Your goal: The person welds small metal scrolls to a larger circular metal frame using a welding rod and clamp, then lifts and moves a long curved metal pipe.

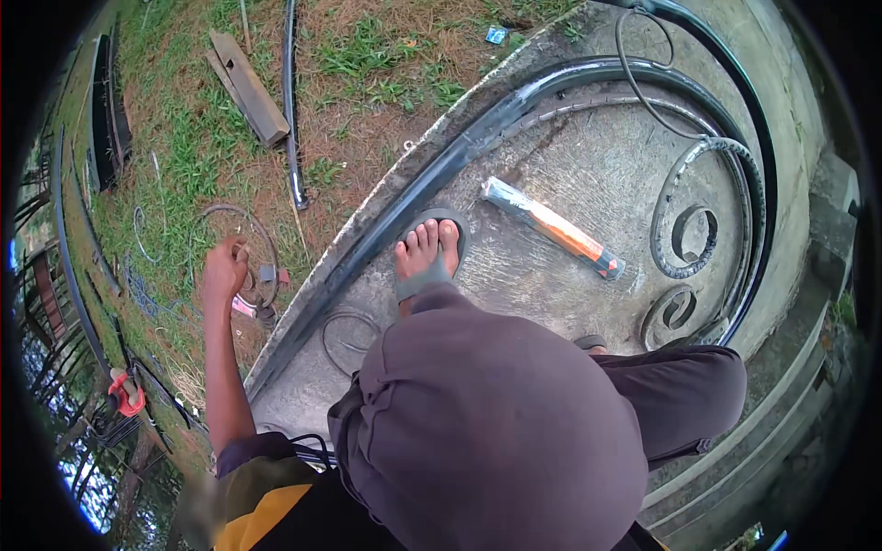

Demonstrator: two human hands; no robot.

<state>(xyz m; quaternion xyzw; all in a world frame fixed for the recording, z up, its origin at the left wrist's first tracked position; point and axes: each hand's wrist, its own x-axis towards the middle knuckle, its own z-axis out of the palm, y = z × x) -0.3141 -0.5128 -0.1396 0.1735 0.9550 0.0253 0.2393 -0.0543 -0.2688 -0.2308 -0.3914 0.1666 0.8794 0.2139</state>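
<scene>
My left hand (227, 264) hangs over the grass beside a concrete ledge, fingers loosely bent and apart, with nothing visible in them. Near it lie a dark coiled hose (273, 271) and a small pink item (243, 308). My foot in a sandal (425, 250) stands on the concrete slab (528, 294) beside a long curved dark strip (367, 246). A white and orange tube (551, 230) lies just right of the foot. Farther right are curved scroll pieces (671, 225) and a smaller ring-like piece (666, 317). My right hand is out of view.
A wooden plank (253, 92) and long dark strips (292, 110) lie on the grass. A red-handled tool (129, 398) is at far left. A thin cable loop (625, 55) crosses the strips at top right. The slab's raised edge (340, 234) runs diagonally.
</scene>
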